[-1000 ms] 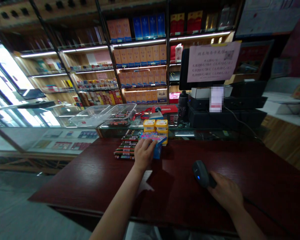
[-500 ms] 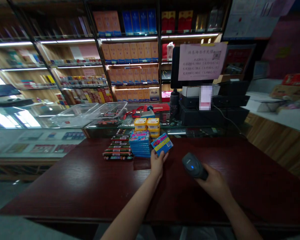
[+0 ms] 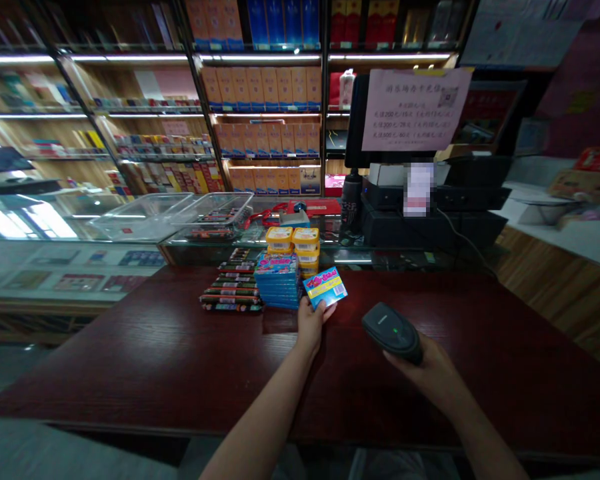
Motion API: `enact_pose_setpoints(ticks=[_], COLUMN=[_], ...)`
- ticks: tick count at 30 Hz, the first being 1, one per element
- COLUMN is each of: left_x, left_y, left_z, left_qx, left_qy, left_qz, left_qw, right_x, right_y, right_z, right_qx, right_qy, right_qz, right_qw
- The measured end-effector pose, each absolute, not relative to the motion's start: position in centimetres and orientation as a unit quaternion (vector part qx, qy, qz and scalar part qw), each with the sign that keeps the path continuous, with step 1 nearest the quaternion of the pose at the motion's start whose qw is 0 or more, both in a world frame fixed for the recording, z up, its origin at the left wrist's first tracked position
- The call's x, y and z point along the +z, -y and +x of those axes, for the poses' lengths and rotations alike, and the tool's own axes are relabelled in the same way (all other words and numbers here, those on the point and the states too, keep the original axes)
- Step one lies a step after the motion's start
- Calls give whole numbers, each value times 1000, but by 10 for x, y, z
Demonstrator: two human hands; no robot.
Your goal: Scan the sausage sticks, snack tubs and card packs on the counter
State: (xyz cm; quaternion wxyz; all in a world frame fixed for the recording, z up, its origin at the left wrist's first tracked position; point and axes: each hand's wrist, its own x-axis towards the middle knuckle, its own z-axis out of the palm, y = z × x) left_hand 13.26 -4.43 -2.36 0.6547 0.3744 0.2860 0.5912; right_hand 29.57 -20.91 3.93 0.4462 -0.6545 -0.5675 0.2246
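Note:
My left hand (image 3: 312, 323) grips a flat blue packet (image 3: 325, 288) by its lower edge, with its barcode side turned up. In my right hand (image 3: 430, 363) is a dark barcode scanner (image 3: 391, 332), its head angled toward the packet and a small green light on top. A stack of similar blue packets (image 3: 277, 283) stands just left of the held one. Behind it are stacked yellow tubs (image 3: 306, 239) with pale lids. Left of the stack, several dark wrapped sticks (image 3: 233, 299) lie in a row on the brown table (image 3: 180, 373).
Clear plastic trays (image 3: 145, 212) rest on the glass counter behind the table. A monitor with a pink paper sign (image 3: 415, 110) and a black bottle (image 3: 351, 200) stand at back right. Shelves of boxes (image 3: 267, 88) line the wall.
The scanner's light has gone from blue to green, and the scanner has tilted, its body now more sideways. The packet stays in my left hand, turned slightly flatter. The camera view has shifted slightly.

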Motion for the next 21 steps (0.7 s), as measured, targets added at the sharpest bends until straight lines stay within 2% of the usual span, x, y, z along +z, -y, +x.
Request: enact_pose_setpoints(ticks=[3,6,9,12,15,18,21], left_x=[-25,-23,-16,-5,2,3,2], left_y=[47,48,51,58,65,70,70], left_z=[133,132,124,114,112,118,125], left_qx=[593,602,597,531,415,316,258], left_qy=[-294,-341,-419,-428,-409,-395,-391], left_qz=[388,449,579,721,813,861,883], left_qw=[641,566,366,125,-12,-52,-30], right_x=[38,33,22,8,-5,-10,-10], right_y=[209,208,207,207,206,206,207], right_z=[300,306,312,315,316,316,317], right_qx=[177,38,-93,-161,-175,-168,-164], right_qy=[576,571,568,590,609,613,610], right_qz=[-683,-757,-784,-762,-743,-741,-742], right_qw=[412,316,230,215,216,218,225])
